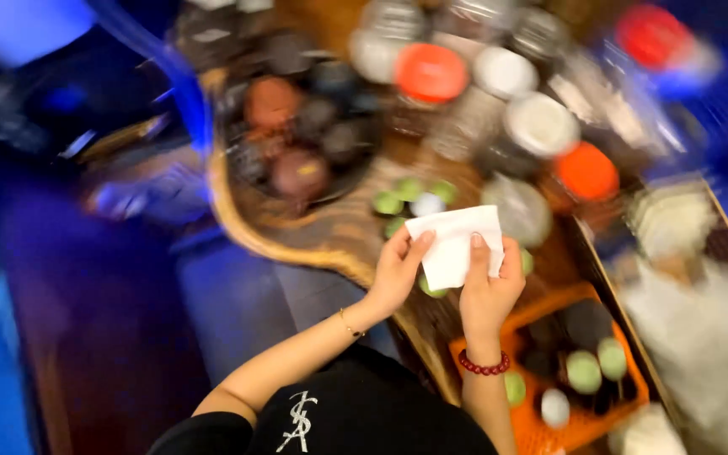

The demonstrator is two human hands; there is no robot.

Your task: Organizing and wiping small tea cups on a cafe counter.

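Over a cluttered wooden table (313, 232) — blue-lit room — left hand (398, 270) and right hand (489, 291) each pinch a white tissue (457, 244).

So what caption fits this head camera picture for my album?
Both hands, left hand and right hand, hold a white paper above a wooden tray.

The white folded paper napkin (458, 246) is held up flat above the wooden tray, with its upper edge pointing toward 1 o'clock. The left hand (398, 271) pinches its 9 o'clock edge, and the right hand (490, 291) grips its 5 o'clock corner. A small pale green cup (431, 289) shows just under it at 6 o'clock.
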